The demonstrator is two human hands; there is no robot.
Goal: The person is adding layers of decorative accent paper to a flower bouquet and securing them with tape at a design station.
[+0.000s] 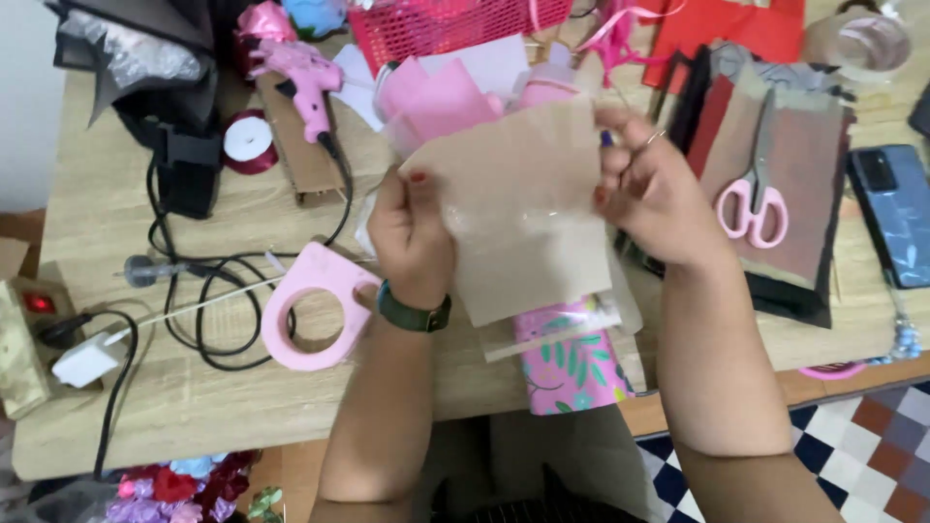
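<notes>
Both hands are up over the worktop (194, 407) now, and between them sits a flat piece of brown card (523, 208). The left hand (412, 232) pinches its left edge, thumb on the face and fingers behind; the right hand (654, 199) is closed on the right edge near the top, fingertips curled over it. The card hangs just above the worktop, in front of the pink paper sheets (436, 97) and over a flowered pink wrap (572, 363).

How far along? My read is early to middle: the card looks plain and uncut on the face I can see (a glossy band across its middle might be tape or film, hard to tell), the pink scissors (754, 208) lie untouched on a dark stack to the right, and the pink glue gun (305, 82) rests at the back left. Nothing seems fixed to the card yet.

Its long axis runs roughly top to bottom, tilted a little, the lower end pointing towards the person.
</notes>
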